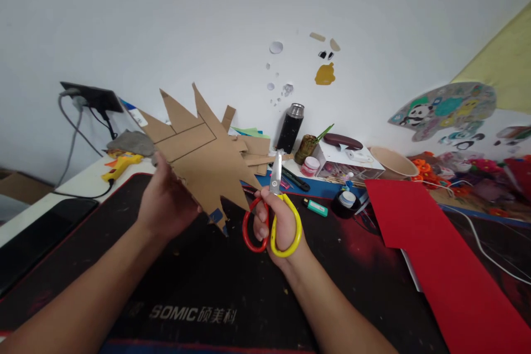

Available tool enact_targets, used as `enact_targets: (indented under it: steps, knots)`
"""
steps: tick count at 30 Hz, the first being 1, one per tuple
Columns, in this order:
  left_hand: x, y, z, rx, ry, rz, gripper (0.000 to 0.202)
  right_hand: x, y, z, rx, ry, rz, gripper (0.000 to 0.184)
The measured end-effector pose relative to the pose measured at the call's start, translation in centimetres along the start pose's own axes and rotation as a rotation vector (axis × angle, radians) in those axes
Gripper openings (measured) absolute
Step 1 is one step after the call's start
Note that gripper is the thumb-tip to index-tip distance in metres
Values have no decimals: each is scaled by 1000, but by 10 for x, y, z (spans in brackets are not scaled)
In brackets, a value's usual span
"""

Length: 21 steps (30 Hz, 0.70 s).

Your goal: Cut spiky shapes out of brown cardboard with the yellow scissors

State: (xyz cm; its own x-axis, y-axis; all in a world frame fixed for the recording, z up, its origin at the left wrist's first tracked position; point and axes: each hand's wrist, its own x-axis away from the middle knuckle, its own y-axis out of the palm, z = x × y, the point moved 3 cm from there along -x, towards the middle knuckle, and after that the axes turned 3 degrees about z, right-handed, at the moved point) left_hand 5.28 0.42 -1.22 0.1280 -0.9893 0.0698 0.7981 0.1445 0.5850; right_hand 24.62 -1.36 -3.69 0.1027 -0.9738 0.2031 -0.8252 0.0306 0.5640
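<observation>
My left hand (168, 199) grips the lower left side of a brown cardboard piece (207, 160) cut with several jagged points, holding it up above the black mat. Dark lines run across its face, and a blue patch shows near its lower tip. In my right hand (284, 218) is a pair of scissors (275, 177) with one red and one yellow handle loop. Their blades point up and look nearly closed. The blades stand just right of the cardboard's right-hand points; I cannot tell whether they touch it.
A yellow glue gun (124, 166) and a black phone-like slab (45, 238) lie at the left. Along the back stand a black thermos (290, 127), a pink-labelled jar (310, 166) and a white box (352, 155). A turquoise lighter (316, 207) lies on the mat (232, 282); red sheet (435, 254) at right.
</observation>
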Motion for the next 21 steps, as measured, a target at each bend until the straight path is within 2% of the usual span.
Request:
enact_targets:
  steps: [2, 5, 7, 11, 17, 21]
  knots:
    - [1, 0, -4, 8, -16, -18, 37, 1, 1, 2, -13, 37, -23, 45]
    - [5, 9, -9, 1, -6, -220, 52, 2, 1, 6, -15, 78, -59, 45]
    - [6, 14, -9, -3, 11, -301, 56, 2, 1, 9, -16, 108, -75, 45]
    - [1, 13, -8, -4, 4, -301, 49, 3, 2, 14, -10, 158, -99, 47]
    - [-2, 6, -8, 19, -73, -282, 54, 5, 3, 17, 13, 178, -103, 48]
    - [0, 3, -10, 47, -101, -308, 55, 5, 4, 17, 21, 194, -87, 49]
